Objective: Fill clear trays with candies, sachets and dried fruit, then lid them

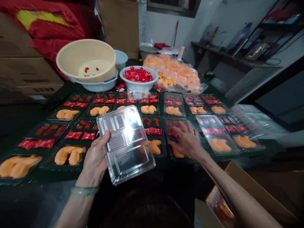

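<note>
My left hand (96, 158) grips the left edge of a clear plastic lid (129, 160) with moulded compartments, tilted above the front row of trays; whether it is one lid or a stack I cannot tell. My right hand (187, 141), fingers spread, is over a filled tray (172, 122) and seems to touch its top. That tray holds dark reddish pieces, red packets and an orange piece, partly hidden by the hand. Left of it lies another filled tray (155, 147), partly behind the lid. To the right, a shiny clear cover shows on a tray (216, 129).
Two rows of filled trays span the dark green table (273, 145). Behind them stand a cream basin (85, 60), a bowl of red packets (139, 79) and a bag of orange pieces (173, 71). Clear lids (258, 118) are stacked at right; an open carton (256, 190) sits below.
</note>
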Demonstrator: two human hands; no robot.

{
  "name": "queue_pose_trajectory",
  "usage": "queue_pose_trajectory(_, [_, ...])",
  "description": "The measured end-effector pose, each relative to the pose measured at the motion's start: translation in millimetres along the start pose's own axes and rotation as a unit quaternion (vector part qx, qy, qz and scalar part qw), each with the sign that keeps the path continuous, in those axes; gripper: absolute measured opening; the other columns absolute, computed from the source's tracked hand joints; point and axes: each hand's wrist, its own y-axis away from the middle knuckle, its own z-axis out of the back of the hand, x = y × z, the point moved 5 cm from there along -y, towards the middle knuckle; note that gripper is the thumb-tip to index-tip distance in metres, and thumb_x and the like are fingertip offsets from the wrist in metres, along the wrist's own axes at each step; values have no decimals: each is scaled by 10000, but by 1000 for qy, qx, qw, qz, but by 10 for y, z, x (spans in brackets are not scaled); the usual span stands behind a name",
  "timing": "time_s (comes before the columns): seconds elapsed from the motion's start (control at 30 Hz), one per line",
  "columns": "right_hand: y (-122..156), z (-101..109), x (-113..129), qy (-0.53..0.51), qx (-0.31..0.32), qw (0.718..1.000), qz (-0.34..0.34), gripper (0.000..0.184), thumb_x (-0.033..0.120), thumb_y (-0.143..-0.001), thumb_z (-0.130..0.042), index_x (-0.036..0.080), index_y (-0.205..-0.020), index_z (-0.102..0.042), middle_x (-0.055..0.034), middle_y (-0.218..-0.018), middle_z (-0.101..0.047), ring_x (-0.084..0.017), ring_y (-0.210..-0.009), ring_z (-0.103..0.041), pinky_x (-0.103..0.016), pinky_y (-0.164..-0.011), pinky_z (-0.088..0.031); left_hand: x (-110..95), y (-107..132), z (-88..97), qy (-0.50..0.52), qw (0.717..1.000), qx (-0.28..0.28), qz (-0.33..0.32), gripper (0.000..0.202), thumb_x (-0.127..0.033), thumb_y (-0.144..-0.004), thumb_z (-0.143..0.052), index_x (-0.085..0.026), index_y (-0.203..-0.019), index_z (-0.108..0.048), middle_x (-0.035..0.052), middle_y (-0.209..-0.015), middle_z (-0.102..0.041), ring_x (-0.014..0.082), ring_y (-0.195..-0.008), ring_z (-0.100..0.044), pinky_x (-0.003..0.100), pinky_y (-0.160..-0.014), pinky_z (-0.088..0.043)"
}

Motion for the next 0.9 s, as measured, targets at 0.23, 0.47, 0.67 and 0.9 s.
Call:
queue_pose_trajectory(0.23, [118, -66, -60, -47, 34, 998, -26, 575, 599, -750, -529, 212, -1175, -534, -137, -1406, -368, -412, -1336, -193, -594, -916, -335, 47, -26, -21, 23, 999, -25, 2, 98, -176, -677, -716, -109, -643, -652, 25, -546, -650, 137, -426, -594, 258, -527, -571])
queue_pose_trajectory(0.47, [178, -132, -113, -52, 99, 993, -37, 784, 603, -686, -576, 228, -1347, -385, -145, -1493, -217, -410, -1366, -104, -641, -988, -210, 141, -24, -210, -3, 1000, 0, 27, 108, -205, -715, -681, -103, -705, -645, 41, -597, -666, 149, -474, -613, 273, -558, -571])
queue_pose_trajectory(0.67, [173, -178, -388, -45, 106, 993, -7, 712, 526, -730, -541, 221, -1351, -375, -126, -1495, -224, -380, -1371, -118, -629, -987, -221, 205, -18, -367, 3, 999, 17, 39, 85, -182, -770, -619, -107, -788, -655, 57, -638, -683, 172, -514, -638, 297, -576, -576])
queue_pose_trajectory(0.9, [278, 323, -259, -115, -162, 980, -23, 456, 473, -807, -496, 190, -1163, -533, -162, -1231, -534, -360, -1195, -433, -541, -920, -356, 467, 15, -666, 76, 989, 92, 82, 195, -241, -784, -633, -111, -929, -640, 65, -759, -705, 178, -648, -669, 319, -709, -553])
